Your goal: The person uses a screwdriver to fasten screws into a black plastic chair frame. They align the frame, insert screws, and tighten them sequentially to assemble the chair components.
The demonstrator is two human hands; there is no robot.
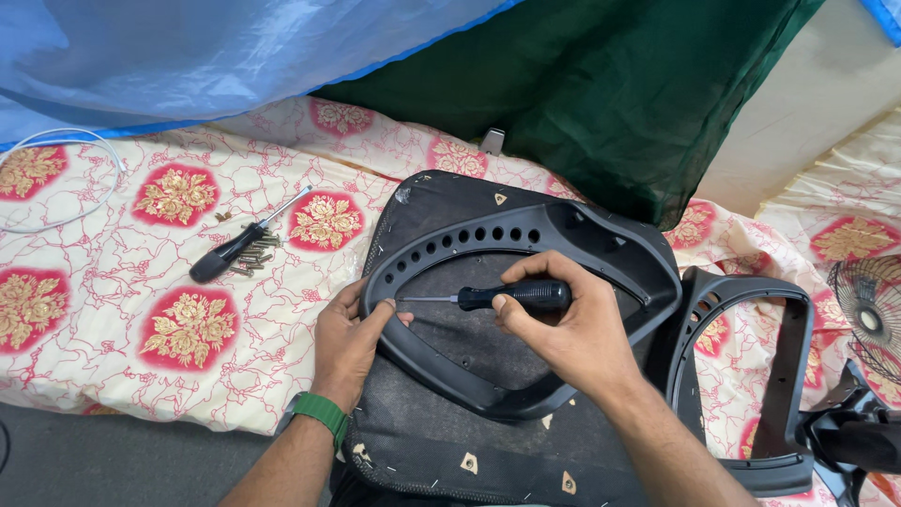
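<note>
Right hand [572, 329] gripping black screwdriver [511, 297], tip pointing 9 o'clock into black armrest frame [526, 235] on seat base [441, 422]. Left hand [349, 340] clasps frame's left end. Spare screwdriver [239, 242], screws [255, 255] at 10 o'clock.

Two hands are at work, the left hand [349, 340] and the right hand [563, 324]. Two screwdrivers: one black-handled screwdriver [507, 297] held, a second screwdriver [239, 242] lying on the floral sheet [122, 310]. Two black plastic armrest frames [526, 246] [751, 376]. One seat base [450, 432]. One fan [868, 314]. One small pile of screws [255, 253], perhaps ten, too small to count surely
</note>
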